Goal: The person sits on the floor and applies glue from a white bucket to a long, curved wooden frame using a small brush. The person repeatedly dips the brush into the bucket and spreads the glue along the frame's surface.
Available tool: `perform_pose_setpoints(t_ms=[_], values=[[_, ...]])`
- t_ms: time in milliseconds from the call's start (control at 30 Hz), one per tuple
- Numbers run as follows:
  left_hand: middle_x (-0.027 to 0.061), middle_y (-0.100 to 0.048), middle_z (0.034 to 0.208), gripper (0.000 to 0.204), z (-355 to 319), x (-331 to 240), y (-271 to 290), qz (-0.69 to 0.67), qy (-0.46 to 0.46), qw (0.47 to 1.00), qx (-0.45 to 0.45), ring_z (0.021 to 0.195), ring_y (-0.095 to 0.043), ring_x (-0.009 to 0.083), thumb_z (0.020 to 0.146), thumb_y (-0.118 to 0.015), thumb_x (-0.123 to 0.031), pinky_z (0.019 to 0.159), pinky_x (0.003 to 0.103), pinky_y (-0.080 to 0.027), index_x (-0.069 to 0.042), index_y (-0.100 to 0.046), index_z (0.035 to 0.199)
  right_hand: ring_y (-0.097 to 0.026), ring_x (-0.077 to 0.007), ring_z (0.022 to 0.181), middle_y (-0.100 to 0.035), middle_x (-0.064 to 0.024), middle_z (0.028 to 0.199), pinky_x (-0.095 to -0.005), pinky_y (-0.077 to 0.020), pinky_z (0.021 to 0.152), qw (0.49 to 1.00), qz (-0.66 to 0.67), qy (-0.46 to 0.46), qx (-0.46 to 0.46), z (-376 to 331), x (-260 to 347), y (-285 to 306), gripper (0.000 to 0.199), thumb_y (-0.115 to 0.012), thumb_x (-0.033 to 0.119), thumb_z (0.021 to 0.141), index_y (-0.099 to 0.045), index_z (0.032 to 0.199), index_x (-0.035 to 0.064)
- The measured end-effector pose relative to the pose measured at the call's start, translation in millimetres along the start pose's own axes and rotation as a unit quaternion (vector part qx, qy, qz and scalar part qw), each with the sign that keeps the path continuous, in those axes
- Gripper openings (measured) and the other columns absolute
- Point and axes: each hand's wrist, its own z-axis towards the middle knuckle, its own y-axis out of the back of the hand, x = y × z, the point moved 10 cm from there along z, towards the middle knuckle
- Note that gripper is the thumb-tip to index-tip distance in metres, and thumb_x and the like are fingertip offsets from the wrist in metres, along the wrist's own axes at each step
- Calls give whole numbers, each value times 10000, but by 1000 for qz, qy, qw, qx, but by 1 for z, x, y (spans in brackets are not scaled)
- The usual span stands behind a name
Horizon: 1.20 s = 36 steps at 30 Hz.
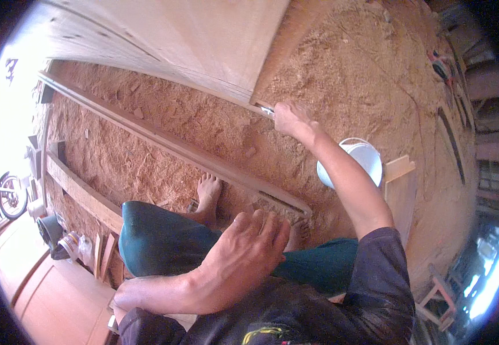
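Note:
My right hand (pixel 292 119) is closed around a small tool (pixel 265 109) with a pale, shiny front part. Its kind is hard to make out. The tool meets the lower corner of a large pale wooden panel (pixel 209 40). My left hand (pixel 249 247) hangs in front of my body, palm down and fingers loosely bent, with nothing visible in it. Just beyond its fingertips lies the near end of a long wooden beam (pixel 175 144), where a dark slot is cut.
Sawdust and shavings cover the ground (pixel 341 75). A white bucket (pixel 350 164) with a handle stands under my right forearm, beside a wood offcut (pixel 399 168). My bare foot (pixel 208 192) rests near the beam. Containers (pixel 51 230) and a motorcycle wheel (pixel 11 195) are at left.

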Motion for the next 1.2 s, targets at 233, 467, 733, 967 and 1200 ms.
perform_pose_setpoints(t_ms=[233, 467, 733, 967, 1200], values=[[174, -689, 1155, 522, -16, -6, 8, 49, -22, 987, -150, 1124, -663, 295, 976, -623, -270, 937, 405, -503, 68, -621, 1374, -765, -432, 1110, -766, -294, 1157, -536, -604, 965, 997, -4, -63, 47, -10, -41, -26, 286, -687, 175, 928, -806, 1125, 6], [233, -628, 1422, 601, -8, -10, -7, 6, 4, 1000, 1, 1356, -613, 394, 1068, -581, -364, 1135, 511, -482, 13, -522, 1532, -804, -392, 945, -789, -249, 890, -504, -617, 909, 999, 21, -43, 15, 14, -32, -15, 287, -637, 231, 971, -825, 1006, 18], [214, -659, 1322, 555, -10, -16, -6, 68, 2, 996, -55, 1255, -645, 357, 1029, -575, -288, 1066, 466, -492, 37, -565, 1478, -811, -386, 909, -788, -266, 871, -496, -622, 886, 997, 1, -67, 39, -7, -61, -31, 290, -669, 184, 933, -802, 974, -71], [165, -689, 1130, 496, -7, -27, -4, 77, -12, 987, -139, 1046, -671, 280, 968, -575, -217, 916, 388, -496, 74, -634, 1367, -787, -434, 955, -765, -319, 985, -500, -616, 879, 1000, -13, 2, -12, 14, -14, 5, 267, -678, 196, 930, -819, 1019, -13], [190, -651, 1343, 567, 3, -22, -8, 35, 7, 999, -19, 1261, -648, 358, 1030, -626, -325, 1086, 472, -501, 17, -562, 1477, -792, -401, 892, -779, -270, 925, -486, -615, 815, 998, -8, -12, -55, -1, -81, -17, 263, -617, 179, 963, -831, 1004, 33]])
